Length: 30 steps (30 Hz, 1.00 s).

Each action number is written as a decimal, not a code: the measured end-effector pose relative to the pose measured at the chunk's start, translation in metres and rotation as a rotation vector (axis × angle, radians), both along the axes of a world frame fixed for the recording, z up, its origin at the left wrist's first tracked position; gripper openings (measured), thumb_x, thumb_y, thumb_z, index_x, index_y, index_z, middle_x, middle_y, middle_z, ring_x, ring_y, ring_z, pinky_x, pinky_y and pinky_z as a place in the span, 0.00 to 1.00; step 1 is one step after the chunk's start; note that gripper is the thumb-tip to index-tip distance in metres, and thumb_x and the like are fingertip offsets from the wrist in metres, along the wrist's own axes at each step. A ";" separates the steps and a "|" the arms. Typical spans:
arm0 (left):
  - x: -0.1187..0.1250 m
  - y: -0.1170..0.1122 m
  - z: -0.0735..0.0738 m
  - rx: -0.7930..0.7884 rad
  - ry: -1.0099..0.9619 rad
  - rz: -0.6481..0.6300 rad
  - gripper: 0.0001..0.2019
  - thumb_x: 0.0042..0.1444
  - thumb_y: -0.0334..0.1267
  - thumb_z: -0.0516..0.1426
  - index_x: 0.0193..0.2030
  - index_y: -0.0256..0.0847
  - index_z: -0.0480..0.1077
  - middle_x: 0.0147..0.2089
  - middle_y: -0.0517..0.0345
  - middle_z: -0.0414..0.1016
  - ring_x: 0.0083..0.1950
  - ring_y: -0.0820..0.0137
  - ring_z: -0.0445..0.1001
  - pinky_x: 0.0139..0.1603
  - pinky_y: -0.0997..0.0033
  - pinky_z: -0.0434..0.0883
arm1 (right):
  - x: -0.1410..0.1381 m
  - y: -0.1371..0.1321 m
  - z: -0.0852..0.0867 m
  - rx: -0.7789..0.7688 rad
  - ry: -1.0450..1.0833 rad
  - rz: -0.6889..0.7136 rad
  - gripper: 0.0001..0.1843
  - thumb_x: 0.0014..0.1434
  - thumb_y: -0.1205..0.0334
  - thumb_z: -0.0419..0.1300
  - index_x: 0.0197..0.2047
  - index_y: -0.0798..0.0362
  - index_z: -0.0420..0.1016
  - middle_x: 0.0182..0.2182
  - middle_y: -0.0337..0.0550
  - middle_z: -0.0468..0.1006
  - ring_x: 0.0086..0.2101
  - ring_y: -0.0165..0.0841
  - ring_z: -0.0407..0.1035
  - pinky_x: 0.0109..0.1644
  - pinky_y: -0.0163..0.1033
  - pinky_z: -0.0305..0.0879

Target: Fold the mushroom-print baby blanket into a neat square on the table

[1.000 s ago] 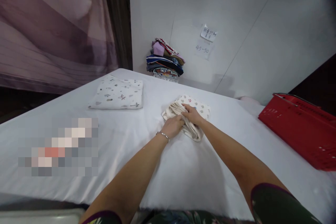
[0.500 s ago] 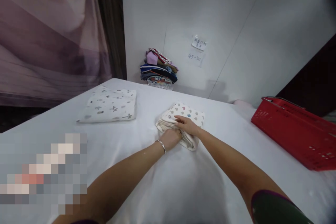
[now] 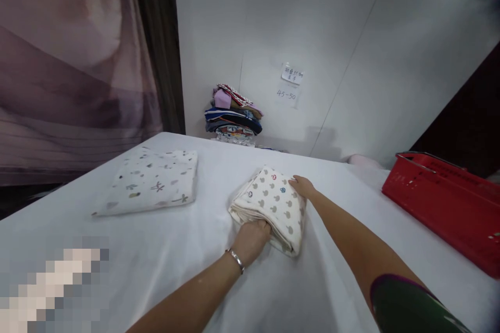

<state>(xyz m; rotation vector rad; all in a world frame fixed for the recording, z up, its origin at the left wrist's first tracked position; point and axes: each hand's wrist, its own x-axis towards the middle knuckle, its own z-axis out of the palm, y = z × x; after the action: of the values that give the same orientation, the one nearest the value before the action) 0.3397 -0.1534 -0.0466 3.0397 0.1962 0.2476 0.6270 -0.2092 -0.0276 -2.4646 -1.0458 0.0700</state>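
Note:
A folded off-white cloth point(image 3: 273, 200) with a grey print and a few coloured motifs sits on the white-covered table point(image 3: 164, 265), in front of me. My left hand point(image 3: 252, 239), wearing a silver bracelet, grips its near edge; the fingertips are hidden among the layers. At the cloth's far right corner is my right hand point(image 3: 303, 186), its fingers over the top and its thumb out of sight. Another folded white cloth point(image 3: 150, 179), printed with plants, lies flat to the left, apart from both hands.
A red plastic basket point(image 3: 445, 203) stands at the table's right side. Beyond the far edge, against the wall, is a stack of folded clothes point(image 3: 233, 114). Paper notes point(image 3: 289, 86) are stuck above it. A pink drape point(image 3: 74, 62) hangs at the left.
My right hand has moved from the near opening of the cloth to its far right corner. The top layer now lies smoother over the near side. My left hand keeps its grip.

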 end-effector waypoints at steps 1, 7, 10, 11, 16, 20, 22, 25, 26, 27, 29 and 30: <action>0.000 0.000 -0.001 -0.006 -0.001 0.002 0.10 0.56 0.27 0.47 0.39 0.35 0.67 0.36 0.47 0.73 0.37 0.64 0.73 0.34 0.66 0.70 | 0.002 0.004 -0.002 -0.015 -0.005 0.002 0.19 0.52 0.54 0.56 0.44 0.56 0.74 0.45 0.52 0.74 0.46 0.44 0.67 0.51 0.46 0.59; -0.006 -0.004 -0.004 -0.012 -0.009 0.017 0.08 0.55 0.27 0.48 0.38 0.36 0.66 0.33 0.50 0.72 0.35 0.65 0.73 0.32 0.67 0.69 | 0.007 0.008 -0.008 -0.058 -0.034 -0.036 0.16 0.57 0.56 0.51 0.39 0.55 0.75 0.41 0.48 0.76 0.42 0.38 0.68 0.44 0.38 0.60; -0.009 -0.005 -0.005 0.006 0.000 0.007 0.08 0.55 0.26 0.48 0.38 0.36 0.66 0.33 0.51 0.72 0.34 0.66 0.73 0.32 0.67 0.69 | 0.009 0.004 -0.010 -0.083 -0.028 -0.031 0.16 0.56 0.54 0.51 0.40 0.54 0.75 0.40 0.47 0.76 0.41 0.38 0.68 0.42 0.37 0.60; -0.009 -0.006 -0.005 0.008 0.009 0.003 0.08 0.55 0.26 0.48 0.38 0.36 0.66 0.34 0.51 0.72 0.34 0.66 0.73 0.32 0.68 0.69 | 0.009 0.003 -0.010 -0.090 -0.027 -0.024 0.17 0.56 0.53 0.51 0.40 0.54 0.75 0.40 0.47 0.76 0.41 0.38 0.68 0.43 0.37 0.60; -0.009 -0.006 -0.004 -0.004 0.039 0.016 0.09 0.57 0.28 0.47 0.42 0.37 0.66 0.37 0.50 0.72 0.35 0.65 0.73 0.32 0.67 0.69 | 0.004 -0.003 -0.007 -0.086 -0.048 -0.032 0.22 0.58 0.52 0.48 0.50 0.54 0.70 0.49 0.48 0.71 0.48 0.40 0.64 0.51 0.41 0.57; -0.010 -0.005 -0.003 0.038 0.015 0.017 0.12 0.58 0.29 0.46 0.47 0.39 0.64 0.38 0.51 0.71 0.35 0.67 0.73 0.31 0.69 0.68 | -0.020 -0.019 -0.008 0.058 -0.149 -0.006 0.24 0.60 0.52 0.46 0.54 0.55 0.66 0.53 0.49 0.67 0.53 0.39 0.59 0.57 0.44 0.53; -0.010 -0.005 -0.003 0.042 0.003 0.003 0.13 0.58 0.30 0.46 0.49 0.41 0.62 0.38 0.53 0.71 0.35 0.67 0.72 0.32 0.70 0.68 | -0.040 -0.032 -0.010 0.153 -0.224 0.088 0.23 0.60 0.52 0.47 0.53 0.55 0.68 0.54 0.49 0.66 0.54 0.38 0.57 0.58 0.45 0.52; -0.007 -0.006 -0.002 0.042 0.016 -0.021 0.12 0.58 0.31 0.47 0.47 0.42 0.64 0.38 0.53 0.72 0.35 0.67 0.72 0.32 0.70 0.67 | -0.068 -0.050 -0.014 0.125 -0.230 0.264 0.21 0.59 0.53 0.49 0.52 0.52 0.68 0.57 0.48 0.63 0.57 0.40 0.53 0.60 0.51 0.48; -0.006 -0.006 -0.002 0.047 0.020 -0.029 0.11 0.58 0.31 0.47 0.45 0.42 0.65 0.38 0.53 0.72 0.35 0.67 0.73 0.31 0.70 0.67 | -0.075 -0.055 -0.014 0.100 -0.204 0.293 0.21 0.59 0.53 0.50 0.52 0.51 0.68 0.57 0.47 0.63 0.58 0.41 0.53 0.60 0.54 0.47; -0.005 -0.006 -0.002 0.054 0.021 -0.037 0.10 0.58 0.31 0.47 0.44 0.41 0.65 0.38 0.53 0.72 0.35 0.67 0.73 0.31 0.70 0.67 | -0.082 -0.059 -0.014 0.098 -0.178 0.291 0.20 0.59 0.53 0.50 0.52 0.51 0.69 0.56 0.48 0.63 0.58 0.41 0.53 0.59 0.55 0.47; -0.005 -0.007 -0.001 0.062 0.017 -0.051 0.10 0.57 0.30 0.47 0.43 0.41 0.66 0.38 0.53 0.72 0.35 0.67 0.73 0.31 0.70 0.67 | -0.093 -0.067 -0.011 0.181 -0.155 0.234 0.20 0.60 0.53 0.49 0.51 0.52 0.70 0.55 0.49 0.65 0.57 0.41 0.54 0.59 0.55 0.49; -0.005 -0.007 -0.001 0.063 0.012 -0.056 0.10 0.57 0.30 0.48 0.43 0.40 0.66 0.38 0.53 0.73 0.35 0.66 0.73 0.31 0.70 0.67 | -0.100 -0.070 -0.009 0.250 -0.159 0.213 0.20 0.60 0.53 0.49 0.51 0.52 0.70 0.54 0.49 0.66 0.57 0.40 0.54 0.59 0.53 0.50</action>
<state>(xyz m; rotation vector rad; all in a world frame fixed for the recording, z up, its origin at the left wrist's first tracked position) 0.3348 -0.1604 -0.0474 3.1044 0.1063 0.2360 0.5273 -0.2795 -0.0370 -2.1561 -1.2975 -0.1824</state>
